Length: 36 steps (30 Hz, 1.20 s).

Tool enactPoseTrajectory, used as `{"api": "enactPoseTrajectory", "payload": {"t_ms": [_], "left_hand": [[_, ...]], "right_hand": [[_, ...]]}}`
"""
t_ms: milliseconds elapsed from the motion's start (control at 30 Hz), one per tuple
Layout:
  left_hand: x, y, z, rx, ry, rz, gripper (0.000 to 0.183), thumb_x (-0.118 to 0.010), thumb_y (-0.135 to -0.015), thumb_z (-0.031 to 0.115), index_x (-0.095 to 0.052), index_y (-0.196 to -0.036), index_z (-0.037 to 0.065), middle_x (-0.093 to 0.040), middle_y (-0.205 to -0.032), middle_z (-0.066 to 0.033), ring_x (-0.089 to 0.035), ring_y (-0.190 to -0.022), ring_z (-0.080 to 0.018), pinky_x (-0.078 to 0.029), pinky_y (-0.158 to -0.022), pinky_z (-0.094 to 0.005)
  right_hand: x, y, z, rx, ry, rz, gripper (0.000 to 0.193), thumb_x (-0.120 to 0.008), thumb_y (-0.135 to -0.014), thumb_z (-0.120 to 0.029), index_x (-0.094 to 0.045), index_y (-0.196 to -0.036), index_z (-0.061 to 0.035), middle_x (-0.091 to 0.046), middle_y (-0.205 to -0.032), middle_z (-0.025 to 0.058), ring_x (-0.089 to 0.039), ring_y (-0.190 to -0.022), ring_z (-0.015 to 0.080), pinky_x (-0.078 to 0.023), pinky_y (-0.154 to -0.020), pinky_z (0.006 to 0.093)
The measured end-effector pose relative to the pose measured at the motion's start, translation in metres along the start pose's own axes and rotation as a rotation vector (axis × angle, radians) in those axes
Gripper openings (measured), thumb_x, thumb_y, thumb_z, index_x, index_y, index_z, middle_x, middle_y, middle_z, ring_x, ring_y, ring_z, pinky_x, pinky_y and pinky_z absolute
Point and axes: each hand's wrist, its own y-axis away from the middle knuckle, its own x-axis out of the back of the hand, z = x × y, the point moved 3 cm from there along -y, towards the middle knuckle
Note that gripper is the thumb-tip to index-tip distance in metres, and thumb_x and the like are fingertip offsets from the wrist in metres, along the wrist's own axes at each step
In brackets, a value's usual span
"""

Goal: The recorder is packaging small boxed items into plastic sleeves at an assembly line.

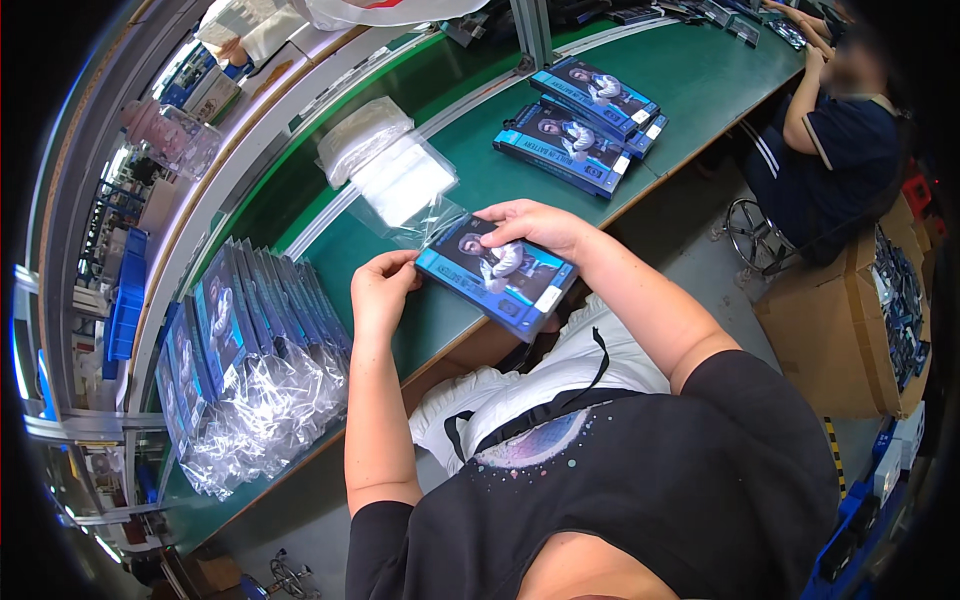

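Blue flat box point(497, 272), printed with a figure on its face, sits between both hands over the near edge of the green bench point(700, 70).

Head view, only one available. Left hand point(381, 290): fingers curled, thumb and forefinger pinched on the box's near-left corner, apparently together with the edge of a clear plastic sleeve point(425, 222). Right hand point(535, 226): fingers spread flat over the far long edge of the box, thumb side toward the sleeve, gripping it from above. The box lies under the right fingers and just beyond the left fingertips, tilted, its lower end overhanging the bench edge toward the lap.

The sleeve's mouth touches the box's upper-left end; whether the box has entered it I cannot tell. Judgement: bagging of this box is at its start, the greater part of the box bare.

Beyond the left fingertips, a loose pile of empty clear sleeves point(385, 160). Well to the left of the left hand, a row of bagged boxes point(250, 330) standing on edge, judged finished. Beyond the right fingers, a stack of unbagged blue boxes point(585, 125), judged remaining. Another person point(835, 130) is seated at the bench's far right end, beside an open cardboard carton point(850, 340).
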Motion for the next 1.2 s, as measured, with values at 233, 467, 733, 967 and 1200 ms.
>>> {"api": "enactPoseTrajectory", "payload": {"t_ms": [233,467,733,967,1200], "left_hand": [[-0.011,0.020,0.022,-0.373,-0.500,0.187,0.021,-0.056,-0.077,-0.002,-0.068,-0.094,0.001,-0.060,-0.074,-0.0096,-0.057,-0.062,-0.0160,-0.047,-0.061,-0.0291],[-0.022,0.055,0.011,-0.698,-0.518,0.158,0.022,-0.061,-0.079,-0.003,-0.065,-0.099,0.004,-0.057,-0.075,-0.0079,-0.056,-0.065,-0.0162,-0.046,-0.062,-0.0280],[-0.040,0.058,-0.007,0.148,1.018,0.015,0.034,-0.060,-0.087,0.014,-0.052,-0.117,-0.002,-0.061,-0.110,-0.0110,-0.060,-0.098,-0.0221,-0.049,-0.086,-0.0362],[-0.002,0.038,0.004,0.093,1.305,-0.168,0.036,-0.048,-0.092,0.019,-0.049,-0.119,-0.005,-0.060,-0.114,-0.0172,-0.058,-0.106,-0.0310,-0.044,-0.097,-0.0452],[-0.079,0.095,0.042,0.121,1.004,-0.497,0.050,-0.042,-0.096,0.037,-0.043,-0.128,-0.001,-0.052,-0.125,-0.0161,-0.051,-0.115,-0.0320,-0.043,-0.095,-0.0539]], "right_hand": [[-0.030,0.004,0.012,0.251,0.253,0.270,0.063,-0.058,-0.081,0.002,-0.029,-0.136,0.0124,-0.050,-0.127,0.0223,-0.054,-0.112,0.0221,-0.043,-0.094,0.0294],[-0.023,0.019,0.021,0.171,0.090,0.349,0.031,-0.068,-0.079,-0.005,-0.053,-0.103,0.0072,-0.064,-0.096,0.0151,-0.064,-0.084,0.0162,-0.052,-0.074,0.0276],[-0.049,0.031,0.024,0.094,0.195,0.160,0.021,-0.074,-0.078,-0.016,-0.060,-0.082,-0.0007,-0.064,-0.078,0.0045,-0.058,-0.066,0.0070,-0.047,-0.061,0.0212],[-0.080,0.063,-0.021,0.250,0.864,-0.071,0.106,-0.082,-0.061,-0.025,-0.020,-0.144,-0.0044,-0.062,-0.109,0.0186,-0.063,-0.093,0.0265,-0.049,-0.084,0.0329],[-0.092,0.072,-0.050,1.057,0.919,0.437,0.037,-0.051,-0.077,0.011,-0.061,-0.111,-0.0029,-0.063,-0.094,0.0141,-0.061,-0.078,0.0202,-0.050,-0.072,0.0302]]}}
